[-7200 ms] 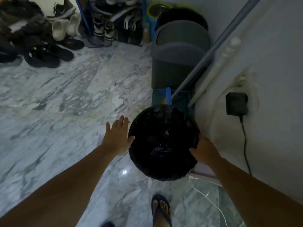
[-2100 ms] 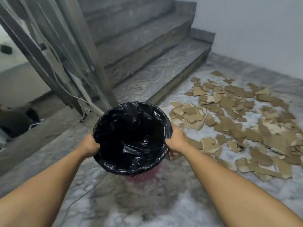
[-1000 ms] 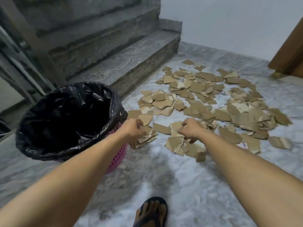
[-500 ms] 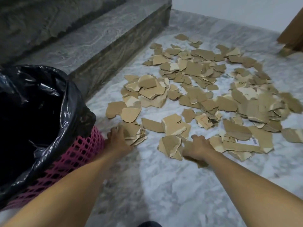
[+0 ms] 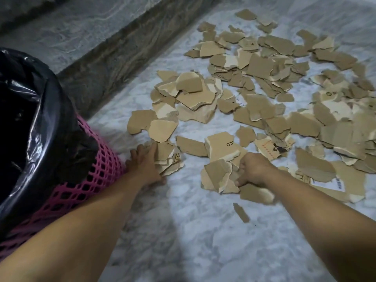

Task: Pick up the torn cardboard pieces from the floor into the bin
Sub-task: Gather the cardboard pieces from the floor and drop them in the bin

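brown cardboard scraps [image 5: 262, 92] are lying all over the marble floor [image 5: 203, 237], spreading from the middle of the frame out past the right edge and up toward the top. nothing's showing in the bin [image 5: 61, 163] as far as i can see, though most of its dark inside is hard to read. the bin is sitting at the left edge, pink mesh with a black liner [image 5: 30, 110] folding over the rim, just beside the stone step [image 5: 97, 58] that's running diagonally along the upper left.

left hand [image 5: 145, 164] is lying flat with fingers spread on the floor, pressing against the left side of a small stack [image 5: 167, 157] of scraps right next to the bin wall. it's touching the stack, not really closing around it.

right hand [image 5: 253, 169] is curling shut on a bunch [image 5: 218, 177] of torn pieces near the front edge of the pile, knuckles up, pieces sticking out to the left and below the fist.

one thin sliver [image 5: 241, 212] is lying on its own a bit nearer than the rest, apart from everything.

room-wise: the floor between the two arms and toward the bottom of the frame is bare marble. the gap between the bin and the nearest scraps is tight, and the step is boxing in the left side of the pile.
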Demonstrator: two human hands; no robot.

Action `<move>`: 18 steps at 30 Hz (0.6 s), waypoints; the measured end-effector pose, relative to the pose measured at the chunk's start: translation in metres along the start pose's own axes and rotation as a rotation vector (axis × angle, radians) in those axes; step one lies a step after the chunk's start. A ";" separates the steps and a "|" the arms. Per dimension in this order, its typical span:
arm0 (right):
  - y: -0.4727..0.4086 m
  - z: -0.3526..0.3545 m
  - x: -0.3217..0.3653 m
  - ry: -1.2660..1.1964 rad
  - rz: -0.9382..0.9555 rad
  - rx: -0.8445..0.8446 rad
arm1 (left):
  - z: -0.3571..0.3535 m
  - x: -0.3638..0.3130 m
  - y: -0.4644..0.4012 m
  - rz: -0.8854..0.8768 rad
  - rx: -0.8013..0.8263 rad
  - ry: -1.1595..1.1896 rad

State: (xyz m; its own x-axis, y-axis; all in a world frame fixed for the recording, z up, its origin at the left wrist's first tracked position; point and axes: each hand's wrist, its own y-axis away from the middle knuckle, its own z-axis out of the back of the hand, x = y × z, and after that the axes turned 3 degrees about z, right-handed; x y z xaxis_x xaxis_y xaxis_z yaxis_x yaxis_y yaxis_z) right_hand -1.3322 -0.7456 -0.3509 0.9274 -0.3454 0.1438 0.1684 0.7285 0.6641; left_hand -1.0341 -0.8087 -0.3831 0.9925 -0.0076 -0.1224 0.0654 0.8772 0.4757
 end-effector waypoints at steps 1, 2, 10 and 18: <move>-0.003 0.009 0.000 0.001 0.019 -0.008 | 0.002 0.000 -0.002 -0.006 0.026 0.013; -0.005 0.017 0.001 0.018 0.035 -0.017 | 0.004 -0.001 -0.003 -0.004 0.068 0.057; -0.007 0.077 0.019 0.356 0.027 -0.107 | 0.003 -0.024 -0.002 0.377 -0.029 0.379; -0.022 0.083 0.026 -0.310 0.055 -0.332 | -0.004 -0.022 -0.011 0.485 -0.032 0.722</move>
State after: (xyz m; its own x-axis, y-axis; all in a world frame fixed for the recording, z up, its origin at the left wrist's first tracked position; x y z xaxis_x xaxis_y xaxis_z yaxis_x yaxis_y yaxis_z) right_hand -1.3392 -0.8201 -0.3010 0.8024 -0.4251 0.4189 0.2666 0.8832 0.3857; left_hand -1.0574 -0.8166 -0.3891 0.6007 0.6673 -0.4403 -0.3612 0.7178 0.5952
